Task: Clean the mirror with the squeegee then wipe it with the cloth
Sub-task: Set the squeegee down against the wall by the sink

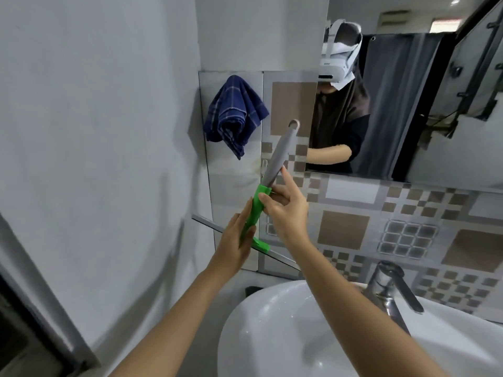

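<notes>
**Squeegee in both hands, mirror not yet touched**

The squeegee (261,197) is held in front of the tiled wall (353,213), left of the mirror (408,104) and above the near edge of the washbasin (272,322). Its grey handle is pointed up and to the right, its green neck runs down between the hands, and its blade bar is angled across below them. The left hand (234,240) is closed around the lower green part, with the fingers wrapped and the thumb laid along it. The right hand (283,205) is pinched on the joint of green and grey, thumb and lower fingers together on it, while the forefinger is stretched up along the handle, apart from the rest.

The task is judged to be at its very start: the tool is gripped but is held away from the glass, so the squeegee pass appears to be still ahead. The blue checked cloth (234,112) is seen hanging on the wall near the mirror's left edge, untouched, so the wipe is also left to do.

Whether the glass is wet or streaked cannot be made out. The rubber edge of the blade is partly hidden by the left hand. The mirror is cut off at the top and right of the view, and the cloth's hook is covered.
</notes>
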A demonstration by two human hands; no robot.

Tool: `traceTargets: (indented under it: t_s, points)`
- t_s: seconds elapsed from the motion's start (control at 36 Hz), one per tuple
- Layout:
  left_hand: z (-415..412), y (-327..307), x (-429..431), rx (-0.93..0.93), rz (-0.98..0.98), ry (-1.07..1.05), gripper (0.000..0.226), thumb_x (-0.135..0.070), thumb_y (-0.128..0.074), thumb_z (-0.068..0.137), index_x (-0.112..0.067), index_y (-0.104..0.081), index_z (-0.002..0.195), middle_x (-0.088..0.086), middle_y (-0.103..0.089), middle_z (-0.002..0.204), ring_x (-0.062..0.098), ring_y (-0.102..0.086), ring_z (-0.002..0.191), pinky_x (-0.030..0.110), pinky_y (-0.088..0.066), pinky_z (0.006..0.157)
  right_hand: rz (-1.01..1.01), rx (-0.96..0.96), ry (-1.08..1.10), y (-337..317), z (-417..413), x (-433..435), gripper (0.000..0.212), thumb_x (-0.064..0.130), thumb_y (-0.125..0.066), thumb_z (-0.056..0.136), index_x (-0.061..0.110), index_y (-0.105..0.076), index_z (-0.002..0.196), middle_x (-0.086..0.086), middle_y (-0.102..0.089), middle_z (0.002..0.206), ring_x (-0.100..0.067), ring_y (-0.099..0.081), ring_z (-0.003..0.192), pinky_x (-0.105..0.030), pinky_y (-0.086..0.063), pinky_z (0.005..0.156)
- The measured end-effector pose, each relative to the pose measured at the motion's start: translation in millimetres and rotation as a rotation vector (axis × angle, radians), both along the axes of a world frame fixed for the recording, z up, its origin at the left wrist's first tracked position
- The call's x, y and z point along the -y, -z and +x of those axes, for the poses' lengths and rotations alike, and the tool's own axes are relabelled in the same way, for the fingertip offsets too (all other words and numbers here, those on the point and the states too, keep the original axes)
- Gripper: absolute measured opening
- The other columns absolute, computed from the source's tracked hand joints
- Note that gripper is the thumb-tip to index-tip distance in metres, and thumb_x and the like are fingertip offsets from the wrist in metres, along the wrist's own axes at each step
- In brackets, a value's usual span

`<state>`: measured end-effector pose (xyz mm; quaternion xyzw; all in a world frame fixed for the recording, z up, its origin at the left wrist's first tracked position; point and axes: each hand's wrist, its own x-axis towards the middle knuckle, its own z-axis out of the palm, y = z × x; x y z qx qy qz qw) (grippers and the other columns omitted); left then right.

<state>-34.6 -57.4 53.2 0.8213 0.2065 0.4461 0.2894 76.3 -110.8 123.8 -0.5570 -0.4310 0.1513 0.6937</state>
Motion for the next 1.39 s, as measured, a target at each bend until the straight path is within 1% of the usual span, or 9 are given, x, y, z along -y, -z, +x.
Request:
traceTargets:
  t_s: [0.17, 0.33, 0.44, 0.61, 0.75, 1.03, 1.14, 1.25, 1.39]
  points:
    - [-8.3, 27.3, -11.3, -0.081, -0.146, -0.027, 0.055, -0.026, -0.045, 0.097, -0.05, -0.017, 0.139, -0.009, -0.052, 0.127, 0.004, -0.054, 0.108, 0.023, -0.048, 0.092, -0.132, 0.012, -0.043, 34.7, -2.8, -24.3, 0.073, 0.003, -0.068, 0.08, 0.024, -0.033, 0.141, 0.006, -0.062, 0.097, -0.018, -0.061, 0.101, -0.044, -0.054, 0.088]
    - [6.1, 47.9, -17.2, -0.124, -0.216, -0.005, 0.068, -0.014, -0.049, 0.095, -0.052, -0.011, 0.137, -0.011, -0.046, 0.127, -0.008, -0.051, 0.105, 0.011, -0.044, 0.091, -0.235, 0.064, -0.108, 55.0, 13.2, -28.1, 0.072, -0.001, -0.061, 0.083, 0.026, -0.029, 0.141, 0.012, -0.055, 0.1, -0.017, -0.056, 0.108, -0.045, -0.052, 0.092]
    - [15.1, 65.3, -11.0, -0.079, -0.302, -0.007, 0.066, -0.018, -0.051, 0.094, -0.058, -0.011, 0.129, -0.016, -0.048, 0.123, -0.016, -0.053, 0.096, 0.002, -0.044, 0.074, -0.314, 0.146, -0.156, 66.6, 16.4, -27.7, 0.069, -0.001, -0.06, 0.084, 0.028, -0.031, 0.139, 0.018, -0.052, 0.095, -0.014, -0.055, 0.107, -0.038, -0.052, 0.093]
    - [20.4, 95.9, -21.2, -0.179, -0.325, -0.018, 0.071, -0.019, -0.052, 0.093, -0.054, -0.004, 0.132, 0.001, -0.05, 0.132, 0.002, -0.054, 0.101, 0.005, -0.047, 0.076, -0.397, 0.111, -0.168, 90.8, 26.4, -32.6, 0.07, -0.002, -0.061, 0.083, 0.025, -0.03, 0.14, 0.017, -0.054, 0.094, -0.013, -0.056, 0.103, -0.041, -0.051, 0.094]
    - [26.4, 107.0, -32.2, -0.215, -0.344, -0.033, 0.074, -0.017, -0.053, 0.093, -0.05, -0.003, 0.136, 0.004, -0.051, 0.132, -0.005, -0.052, 0.095, 0.003, -0.046, 0.074, -0.406, 0.099, -0.164, 99.5, 32.2, -40.7, 0.07, -0.002, -0.062, 0.082, 0.025, -0.031, 0.139, 0.014, -0.055, 0.094, -0.013, -0.058, 0.102, -0.041, -0.052, 0.092]
    - [37.8, 107.4, -44.9, -0.194, -0.302, -0.042, 0.07, -0.024, -0.049, 0.095, -0.057, 0.0, 0.132, 0.007, -0.047, 0.138, 0.018, -0.054, 0.115, 0.037, -0.05, 0.095, -0.414, 0.103, -0.159, 104.9, 37.5, -56.2, 0.068, 0.001, -0.064, 0.082, 0.028, -0.032, 0.136, 0.006, -0.059, 0.099, -0.018, -0.058, 0.109, -0.041, -0.051, 0.094]
    - [39.8, 108.2, -49.6, -0.216, -0.304, -0.049, 0.069, -0.024, -0.047, 0.096, -0.059, 0.002, 0.131, 0.006, -0.045, 0.14, 0.019, -0.052, 0.119, 0.039, -0.046, 0.098, -0.411, 0.122, -0.138, 104.4, 37.6, -58.9, 0.066, 0.002, -0.064, 0.082, 0.027, -0.032, 0.135, 0.004, -0.059, 0.104, -0.012, -0.057, 0.105, -0.027, -0.051, 0.088]
    - [37.2, 100.0, -52.6, -0.2, -0.298, -0.044, 0.056, -0.018, -0.044, 0.097, -0.046, -0.015, 0.137, 0.002, -0.046, 0.138, 0.007, -0.048, 0.119, 0.014, -0.037, 0.096, -0.408, 0.22, -0.085, 103.1, 39.7, -56.3, 0.058, 0.004, -0.063, 0.084, 0.018, -0.038, 0.134, -0.002, -0.061, 0.113, -0.006, -0.053, 0.098, 0.0, -0.044, 0.07]
    - [21.1, 53.6, -69.8, 0.021, -0.084, -0.212, 0.037, -0.012, -0.05, 0.094, -0.018, -0.045, 0.131, 0.002, -0.053, 0.114, -0.004, -0.05, 0.098, 0.024, -0.045, 0.093, -0.322, 0.26, 0.048, 85.6, 38.5, -48.0, 0.041, 0.009, -0.063, 0.084, 0.015, -0.05, 0.123, 0.006, -0.057, 0.114, -0.007, -0.052, 0.105, -0.031, -0.047, 0.097]
